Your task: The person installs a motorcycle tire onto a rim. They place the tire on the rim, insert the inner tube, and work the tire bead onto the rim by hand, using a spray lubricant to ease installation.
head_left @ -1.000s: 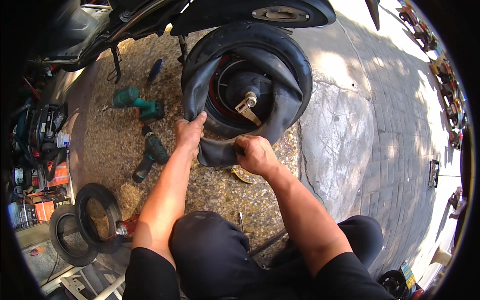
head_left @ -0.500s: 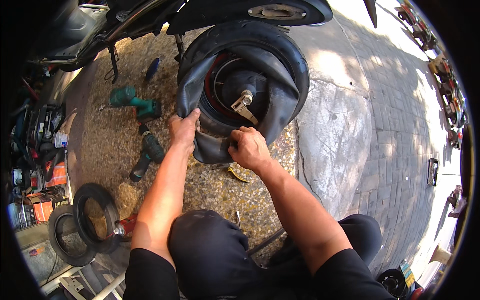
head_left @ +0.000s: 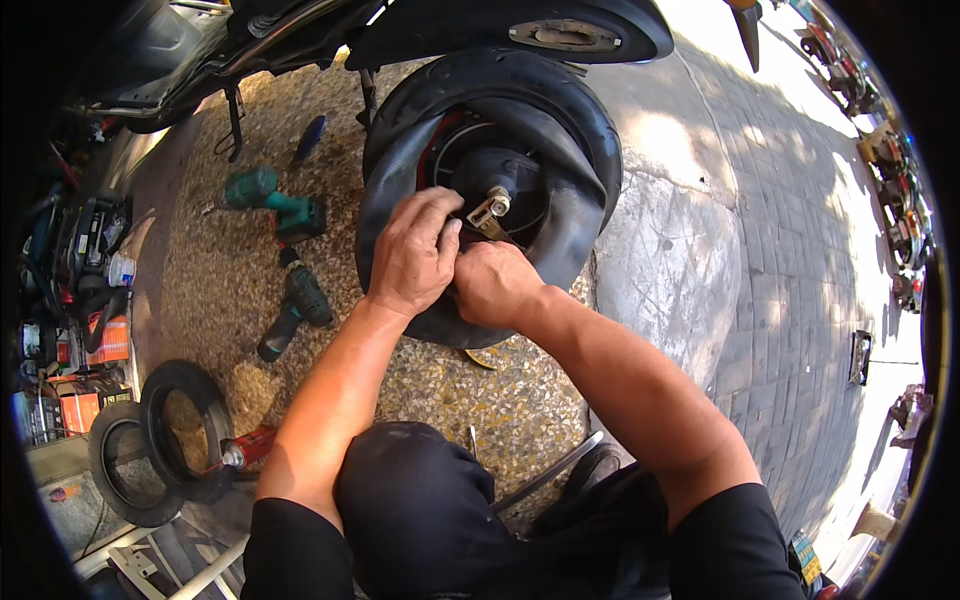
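Since it runs left to right: 2 loose tyres [head_left: 152,420] near left, overlapping, red tool [head_left: 255,445] beside them. Next, 2 green drills on the pebbled floor [head_left: 240,300], far drill [head_left: 252,188] and near drill [head_left: 308,300].

Left hand [head_left: 415,260] over left-near part of inner tube [head_left: 568,215]; fingers extended and blurred, thumb a bit apart. Tube sits mid-scene, slack, ringed around the hub [head_left: 485,172], partly over the wheel's tyre [head_left: 500,75]. Wheel is under the far black vehicle body [head_left: 430,38].

Metal bracket [head_left: 487,212] at axle end, just beyond right hand [head_left: 492,283]. Right fingers curled, tips hidden: can't tell if they pinch tube. Far right, grey paving [head_left: 790,260].
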Motion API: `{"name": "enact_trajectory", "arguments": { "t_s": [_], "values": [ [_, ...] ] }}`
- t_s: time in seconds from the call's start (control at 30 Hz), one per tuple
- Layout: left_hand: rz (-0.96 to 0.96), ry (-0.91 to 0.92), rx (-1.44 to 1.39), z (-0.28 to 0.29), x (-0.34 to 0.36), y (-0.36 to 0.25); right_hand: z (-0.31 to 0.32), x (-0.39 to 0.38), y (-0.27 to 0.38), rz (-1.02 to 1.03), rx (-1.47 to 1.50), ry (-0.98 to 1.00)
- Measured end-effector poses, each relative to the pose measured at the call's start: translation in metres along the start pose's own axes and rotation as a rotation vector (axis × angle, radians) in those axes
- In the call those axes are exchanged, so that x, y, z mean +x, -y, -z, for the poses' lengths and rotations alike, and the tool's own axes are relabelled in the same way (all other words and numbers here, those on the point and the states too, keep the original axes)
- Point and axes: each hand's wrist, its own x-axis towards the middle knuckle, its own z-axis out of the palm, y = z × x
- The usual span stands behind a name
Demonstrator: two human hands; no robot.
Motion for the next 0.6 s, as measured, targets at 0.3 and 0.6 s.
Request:
{"name": "enact_trajectory", "arguments": {
  "t_s": [0.3, 0.6],
  "values": [
    [0.323, 0.675, -0.653, 0.003, 0.001, -0.013, 0.034, -0.042, -0.024, 0.322, 0.257, -0.5],
    [0.37, 0.639, -0.76, 0.026, 0.001, 0.006, 0.055, -0.052, -0.106, -0.815, 1.234, -0.304]
  ]
}}
